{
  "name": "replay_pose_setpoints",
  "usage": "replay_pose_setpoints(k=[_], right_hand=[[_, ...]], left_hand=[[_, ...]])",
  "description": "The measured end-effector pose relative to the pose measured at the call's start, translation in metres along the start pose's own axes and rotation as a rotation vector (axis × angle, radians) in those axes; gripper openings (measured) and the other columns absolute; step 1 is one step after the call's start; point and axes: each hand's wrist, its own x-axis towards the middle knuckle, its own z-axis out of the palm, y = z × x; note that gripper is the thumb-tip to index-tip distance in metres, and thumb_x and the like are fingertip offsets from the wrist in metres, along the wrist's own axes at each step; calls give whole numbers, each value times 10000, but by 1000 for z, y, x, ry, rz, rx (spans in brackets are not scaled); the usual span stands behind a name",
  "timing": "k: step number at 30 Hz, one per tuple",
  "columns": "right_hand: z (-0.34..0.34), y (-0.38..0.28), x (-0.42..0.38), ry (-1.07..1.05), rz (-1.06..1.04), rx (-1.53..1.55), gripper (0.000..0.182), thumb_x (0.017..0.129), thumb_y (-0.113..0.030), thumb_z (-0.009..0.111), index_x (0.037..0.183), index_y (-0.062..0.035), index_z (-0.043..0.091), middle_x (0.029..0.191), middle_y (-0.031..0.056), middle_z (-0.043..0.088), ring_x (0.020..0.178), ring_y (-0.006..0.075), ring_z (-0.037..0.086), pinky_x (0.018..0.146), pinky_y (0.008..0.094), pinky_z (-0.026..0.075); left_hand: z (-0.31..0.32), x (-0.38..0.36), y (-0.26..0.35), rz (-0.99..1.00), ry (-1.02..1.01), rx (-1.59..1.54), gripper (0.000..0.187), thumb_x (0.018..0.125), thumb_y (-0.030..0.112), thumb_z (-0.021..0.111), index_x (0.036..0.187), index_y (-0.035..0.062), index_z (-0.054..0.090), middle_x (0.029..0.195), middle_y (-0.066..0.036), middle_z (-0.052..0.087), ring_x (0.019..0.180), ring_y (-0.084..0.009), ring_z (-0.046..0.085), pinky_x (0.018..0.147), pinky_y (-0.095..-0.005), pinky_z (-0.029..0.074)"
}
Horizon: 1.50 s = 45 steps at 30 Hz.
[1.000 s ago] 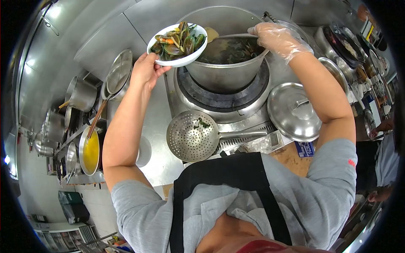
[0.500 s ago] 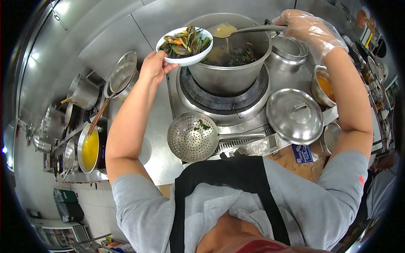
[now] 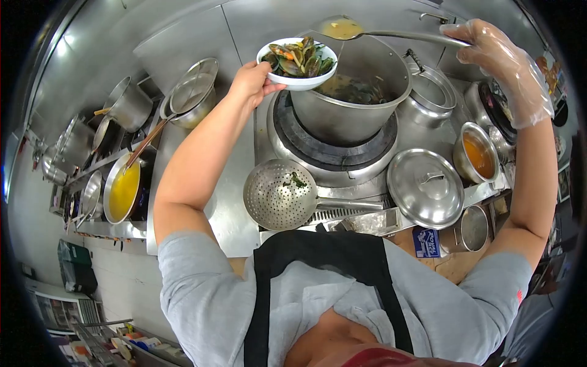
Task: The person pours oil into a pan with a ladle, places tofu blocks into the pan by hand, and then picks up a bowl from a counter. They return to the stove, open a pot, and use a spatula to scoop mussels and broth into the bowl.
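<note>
My left hand (image 3: 252,84) grips the rim of a white bowl (image 3: 299,84) piled with green mussels (image 3: 301,59) and bits of orange. The bowl hangs over the near left edge of a large steel stockpot (image 3: 350,110), which holds broth with dark leaves and shells. In a clear plastic glove, my right hand (image 3: 498,58) is closed around the handle of a long metal ladle (image 3: 422,38). Its scoop, filled with yellowish broth (image 3: 342,28), is raised above the pot's far rim, just behind the bowl. A thin dribble falls from it.
The stockpot stands on a round burner (image 3: 333,156). Nearer me lie a perforated skimmer (image 3: 280,194) with green scraps and a steel lid (image 3: 426,188). An orange-liquid pot (image 3: 477,153) stands right; a yellow-liquid pan (image 3: 123,191) and stacked strainers (image 3: 194,92) stand left.
The ladle has risen from inside the stockpot to above its rim, with broth in it. My view has shifted slightly; the bowl stays in my left hand beside the pot.
</note>
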Motion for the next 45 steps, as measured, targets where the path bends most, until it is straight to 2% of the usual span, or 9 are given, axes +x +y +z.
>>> replay_pose_setpoints(k=[6, 15, 24, 28, 32, 34, 40, 43, 45], right_hand=[[17, 23, 1, 214, -377, -151, 384, 767, -26, 636, 1132, -142, 659, 1042, 103, 667, 955, 249, 628, 877, 358, 498], [21, 12, -4, 319, -412, -432, 465, 787, -58, 652, 1215, -235, 607, 948, 112, 659, 869, 270, 642, 835, 371, 519], [69, 34, 25, 277, -475, -307, 451, 755, -11, 634, 1163, -204, 631, 989, 133, 655, 916, 315, 630, 814, 411, 505], [106, 16, 46, -97, -414, -315, 239, 788, -72, 555, 1002, -84, 661, 1039, 139, 653, 1004, 298, 619, 859, 390, 494], [172, 5, 74, -191, -409, -503, 194, 808, -83, 532, 952, -55, 660, 1029, 158, 654, 997, 292, 630, 821, 412, 510], [212, 12, 87, -106, -671, -465, 140, 770, -80, 536, 849, -22, 636, 886, 156, 660, 850, 315, 652, 743, 419, 515], [190, -47, 86, -219, -656, -392, 126, 739, -91, 599, 840, -35, 650, 864, 130, 669, 823, 287, 668, 681, 399, 527], [151, -67, 60, -415, -530, -593, 289, 734, -171, 635, 1013, -186, 709, 939, 132, 689, 808, 255, 680, 718, 384, 534], [181, -53, 67, -366, -552, -537, 183, 738, -136, 619, 909, -113, 682, 895, 123, 682, 818, 266, 675, 697, 385, 530]], left_hand=[[0, 0, 1, -6, 9, 13, 209, 834, 28, 454, 1024, -55, 480, 803, -49, 475, 623, -99, 492, 660, -313, 607], [2, -6, 3, 12, -3, 17, 198, 843, 31, 454, 1018, -57, 479, 811, -57, 485, 636, -107, 511, 652, -310, 605], [-2, -4, -1, -9, 16, 46, 225, 848, 33, 449, 1050, -61, 475, 812, -58, 492, 638, -111, 509, 640, -295, 599], [-8, 5, -7, 3, -43, 5, 300, 845, 13, 434, 1123, -101, 431, 809, -91, 506, 614, -142, 541, 609, -305, 617], [-8, 4, -8, 3, -20, 37, 261, 839, 16, 454, 1077, -90, 460, 771, -53, 481, 613, -106, 506, 621, -309, 615], [-9, 3, -8, 21, -33, 27, 231, 844, 32, 465, 1045, -81, 480, 749, -34, 466, 604, -85, 479, 615, -301, 610], [-3, -1, -4, 7, -19, 66, 161, 856, 51, 468, 975, -56, 489, 729, -29, 467, 595, -79, 472, 612, -291, 607], [-5, 3, -4, 17, -32, 68, 160, 858, 57, 462, 970, -56, 479, 726, -33, 467, 595, -86, 488, 612, -288, 607], [-1, 2, -3, 16, -17, 66, 162, 856, 54, 464, 973, -57, 477, 725, -34, 467, 595, -87, 489, 613, -288, 607]])
